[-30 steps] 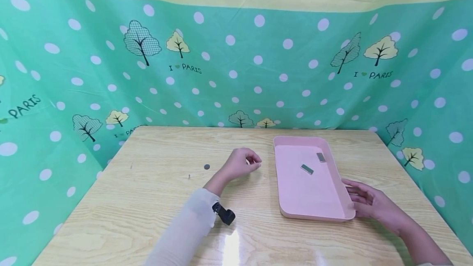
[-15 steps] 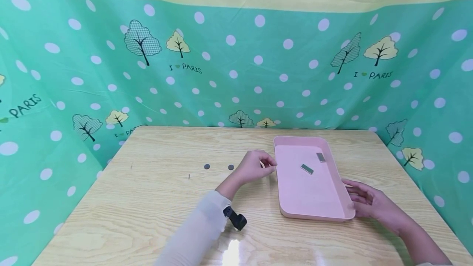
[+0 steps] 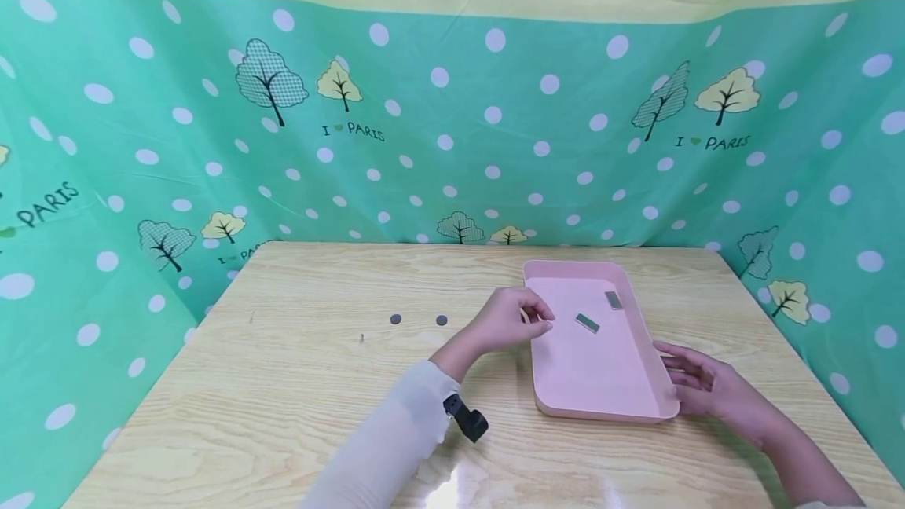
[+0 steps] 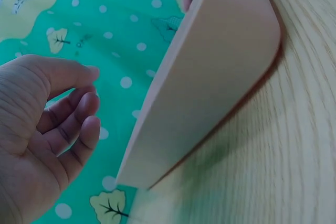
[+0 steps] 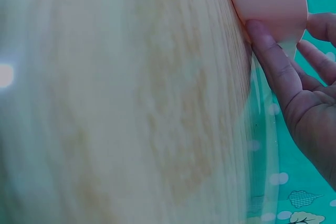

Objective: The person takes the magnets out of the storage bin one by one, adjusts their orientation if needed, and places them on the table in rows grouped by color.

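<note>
Over the left rim of a shallow pink tray [image 3: 594, 368] reaches my left hand [image 3: 505, 319], its thumb and index finger drawn together. In the left wrist view, that hand [image 4: 52, 129] hangs beside the tray's outer wall [image 4: 205, 66] with curled fingers; I cannot tell whether a tiny thing is pinched between the tips. My right hand [image 3: 714, 391] holds the tray's near right corner from outside. The right wrist view shows its thumb [image 5: 273, 59] against the wall and its fingers around the corner. Inside the tray lie two flat greenish-grey rectangular pieces, one central [image 3: 587, 324], one near the right wall [image 3: 613, 301].
Two small dark discs, one nearer the tray [image 3: 441, 320] and one further left [image 3: 396, 319], lie on the wooden table [image 3: 233, 415]. A tiny metal piece [image 3: 362, 338] and a thin sliver [image 3: 250, 318] lie further left. A dotted green cloth [image 3: 452, 140] hangs behind.
My left hand has moved right, from the table beside the tray to over its left rim, uncovering the second dark disc. The right hand and tray stay put.
</note>
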Tool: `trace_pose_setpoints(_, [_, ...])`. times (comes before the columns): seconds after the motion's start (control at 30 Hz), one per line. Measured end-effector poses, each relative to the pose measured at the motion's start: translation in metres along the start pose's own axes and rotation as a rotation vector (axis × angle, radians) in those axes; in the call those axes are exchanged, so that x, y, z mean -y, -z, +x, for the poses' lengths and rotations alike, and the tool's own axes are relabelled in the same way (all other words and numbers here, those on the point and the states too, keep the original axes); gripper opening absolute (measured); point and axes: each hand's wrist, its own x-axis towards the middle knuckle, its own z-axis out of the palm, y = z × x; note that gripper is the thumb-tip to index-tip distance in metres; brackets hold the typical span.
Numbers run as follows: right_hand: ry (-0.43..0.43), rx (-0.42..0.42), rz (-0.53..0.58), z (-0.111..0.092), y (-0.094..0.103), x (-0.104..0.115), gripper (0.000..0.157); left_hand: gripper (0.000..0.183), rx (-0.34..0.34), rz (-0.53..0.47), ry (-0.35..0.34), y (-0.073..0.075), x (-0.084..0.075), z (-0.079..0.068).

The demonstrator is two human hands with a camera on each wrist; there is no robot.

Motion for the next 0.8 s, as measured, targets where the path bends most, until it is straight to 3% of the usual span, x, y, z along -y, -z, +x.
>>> trace_pose_setpoints(0.37, [-0.004,-0.003,-0.004,-0.001,0.000,0.000,0.064,0.006,0.091,-0.017,0.018,-0.004,-0.012,0.015])
trace_pose_setpoints(0.8, [-0.014,-0.006,-0.020,-0.001,-0.001,0.000,0.065,0.010,0.115,-0.045,0.006,-0.013,-0.019,0.039])
